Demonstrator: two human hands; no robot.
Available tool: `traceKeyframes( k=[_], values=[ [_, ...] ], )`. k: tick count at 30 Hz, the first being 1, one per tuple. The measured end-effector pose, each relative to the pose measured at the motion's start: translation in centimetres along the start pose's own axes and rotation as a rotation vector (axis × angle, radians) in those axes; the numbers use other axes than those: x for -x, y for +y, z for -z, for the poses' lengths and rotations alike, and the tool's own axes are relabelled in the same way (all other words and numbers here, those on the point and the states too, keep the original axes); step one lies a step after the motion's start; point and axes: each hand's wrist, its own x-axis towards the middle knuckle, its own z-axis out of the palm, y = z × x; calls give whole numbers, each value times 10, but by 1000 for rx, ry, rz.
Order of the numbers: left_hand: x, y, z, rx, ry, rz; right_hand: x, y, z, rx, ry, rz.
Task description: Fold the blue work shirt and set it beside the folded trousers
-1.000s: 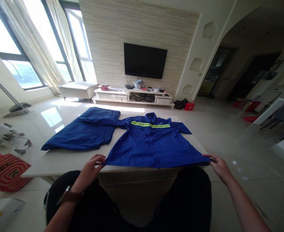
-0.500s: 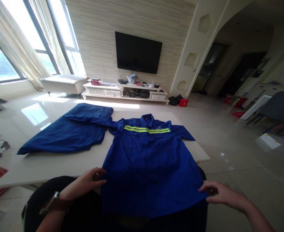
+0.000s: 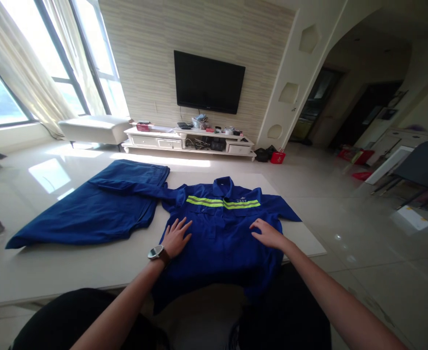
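Head-worn view, forward and down over jacket (image 3: pixel 221 240)

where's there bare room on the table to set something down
The white flat-topped table is bare at near left, between the folded blue cloth garment and the near edge, and at the near right corner beside the blue cloth jacket with yellow-green stripes. The middle is crowded: jacket, left hand and right hand.

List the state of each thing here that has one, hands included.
Jacket, spread front up, hem overhanging the table
Other garment, folded, partly under jacket
TV, screen dark
Drawers, look shut
Watch, worn
Left hand, spread, on jacket
Right hand, half curled, over jacket, contact unclear
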Motion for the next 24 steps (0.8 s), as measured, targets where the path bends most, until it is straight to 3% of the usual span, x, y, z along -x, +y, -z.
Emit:
traceKeyframes(
  k=[4, 9, 13, 20, 22, 24],
  values=[
    [-1, -20, -9, -127, -58, 134, -83, 4, -23, 136, 29, -2],
    [5, -32, -10, -211, -27, 127, -178, 7, -44, 171, 99, -58],
    [5, -31, -7, -232, -62, 124, -234, 16, -54, 194, 48, -93],
    [2, -42, -3, -189, -67, 107, -273, 45, -60, 197, -10, -159],
    [3, -47, -5, -163, -53, 97, -273, 53, -54, 146, 33, -118],
    [4, -50, -6, -126, -46, 100, -266, 64, -45, 83, 161, -59]
  ],
)
